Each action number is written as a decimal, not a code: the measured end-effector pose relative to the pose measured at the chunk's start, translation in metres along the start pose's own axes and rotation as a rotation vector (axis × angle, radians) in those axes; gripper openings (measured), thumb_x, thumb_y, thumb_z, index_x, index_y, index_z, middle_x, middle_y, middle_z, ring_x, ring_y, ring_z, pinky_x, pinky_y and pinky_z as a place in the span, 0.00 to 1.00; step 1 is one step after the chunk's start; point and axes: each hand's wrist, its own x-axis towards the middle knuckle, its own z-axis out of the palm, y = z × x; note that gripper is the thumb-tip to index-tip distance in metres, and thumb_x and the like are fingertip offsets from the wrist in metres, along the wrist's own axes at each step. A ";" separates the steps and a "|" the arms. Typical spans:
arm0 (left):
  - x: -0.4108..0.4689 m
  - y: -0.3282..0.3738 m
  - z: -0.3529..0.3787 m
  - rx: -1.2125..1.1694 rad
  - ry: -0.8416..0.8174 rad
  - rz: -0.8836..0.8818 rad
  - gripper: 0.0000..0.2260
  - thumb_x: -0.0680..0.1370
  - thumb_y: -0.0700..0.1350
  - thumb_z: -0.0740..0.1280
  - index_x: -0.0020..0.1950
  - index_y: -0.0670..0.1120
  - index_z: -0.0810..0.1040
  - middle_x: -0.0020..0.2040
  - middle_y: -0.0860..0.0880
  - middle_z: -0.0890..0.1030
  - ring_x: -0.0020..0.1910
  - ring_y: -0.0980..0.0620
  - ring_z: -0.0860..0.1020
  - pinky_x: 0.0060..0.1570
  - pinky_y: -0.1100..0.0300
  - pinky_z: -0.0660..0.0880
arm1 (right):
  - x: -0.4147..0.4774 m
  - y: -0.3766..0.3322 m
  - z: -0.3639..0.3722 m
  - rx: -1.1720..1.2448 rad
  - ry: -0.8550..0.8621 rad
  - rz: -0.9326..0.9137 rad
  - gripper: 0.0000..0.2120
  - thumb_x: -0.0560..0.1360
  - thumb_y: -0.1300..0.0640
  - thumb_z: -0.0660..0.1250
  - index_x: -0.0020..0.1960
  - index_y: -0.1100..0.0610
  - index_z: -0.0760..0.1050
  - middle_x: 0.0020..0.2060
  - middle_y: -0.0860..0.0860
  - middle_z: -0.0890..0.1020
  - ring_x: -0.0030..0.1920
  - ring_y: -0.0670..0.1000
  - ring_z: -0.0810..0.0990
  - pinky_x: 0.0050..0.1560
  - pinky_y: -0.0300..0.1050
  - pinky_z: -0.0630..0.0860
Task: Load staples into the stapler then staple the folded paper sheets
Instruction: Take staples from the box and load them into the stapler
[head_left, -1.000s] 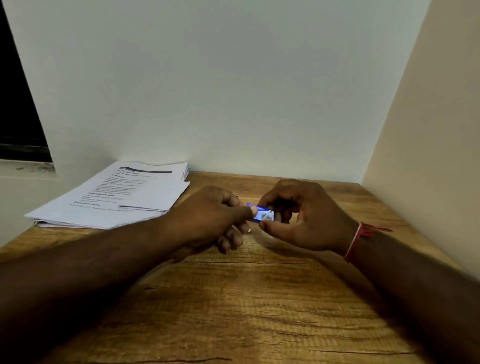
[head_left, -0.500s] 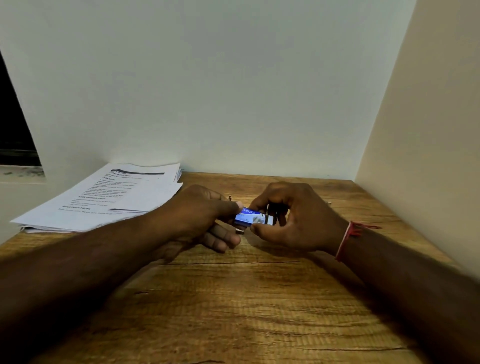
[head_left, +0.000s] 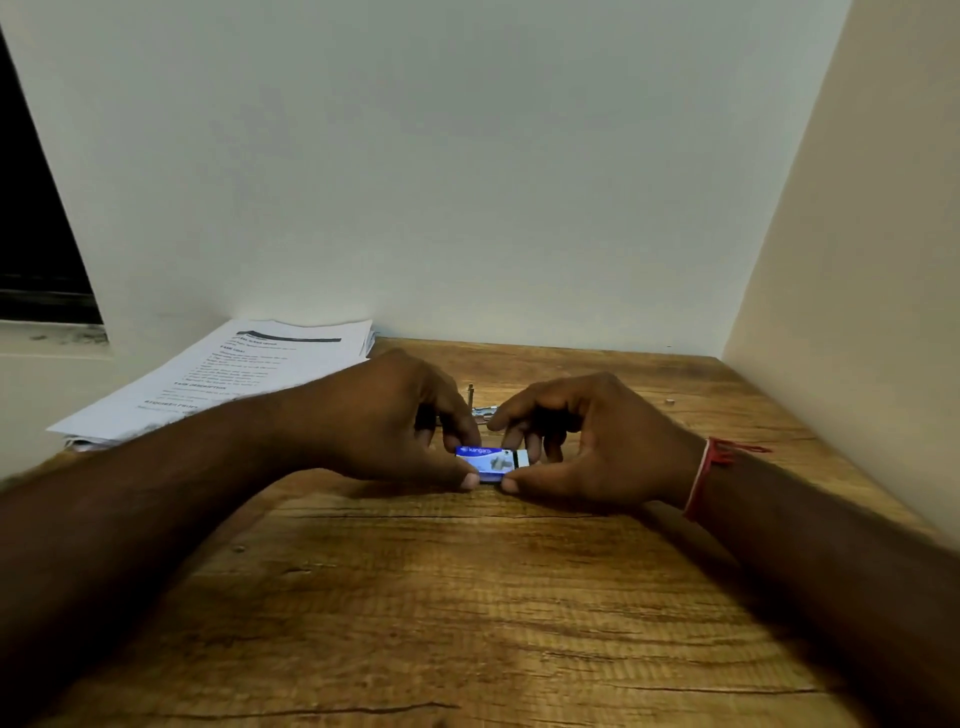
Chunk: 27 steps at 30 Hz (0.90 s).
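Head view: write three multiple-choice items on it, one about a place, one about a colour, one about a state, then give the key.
1. Where does the paper stack lie?
A. At the far left of the table, by the wall
B. On the floor
C. At the table's near edge

2. What colour is the thread band worn by the right hand?
A. Green
B. Red
C. Yellow

3. How is the small blue box held?
A. It lies untouched
B. One hand alone grips it
C. The left hand and the right hand both pinch it

Key:
1 A: the sheets sit at the table's back left corner, against the wall.
2 B: the band shows red at the wrist.
3 C: a thumb and fingers from each side close on the box.
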 end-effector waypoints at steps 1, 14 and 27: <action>0.000 -0.002 0.000 0.003 -0.007 -0.010 0.13 0.72 0.61 0.85 0.54 0.61 0.91 0.48 0.62 0.87 0.42 0.56 0.84 0.45 0.46 0.84 | 0.000 0.000 0.000 0.014 -0.025 0.013 0.24 0.70 0.54 0.88 0.64 0.49 0.87 0.48 0.45 0.90 0.43 0.49 0.88 0.47 0.54 0.88; -0.005 -0.008 -0.009 -0.095 -0.147 -0.044 0.11 0.72 0.55 0.86 0.49 0.54 0.90 0.43 0.55 0.89 0.37 0.60 0.82 0.39 0.60 0.78 | -0.001 0.002 0.001 0.065 -0.115 0.087 0.17 0.72 0.60 0.86 0.58 0.51 0.87 0.49 0.49 0.91 0.38 0.48 0.84 0.40 0.44 0.83; -0.003 -0.008 -0.009 -0.101 -0.155 -0.031 0.11 0.72 0.55 0.86 0.49 0.54 0.90 0.43 0.54 0.89 0.36 0.60 0.82 0.39 0.60 0.79 | 0.000 0.012 0.003 -0.051 -0.132 -0.008 0.04 0.80 0.49 0.77 0.49 0.47 0.90 0.47 0.46 0.89 0.47 0.53 0.87 0.49 0.62 0.84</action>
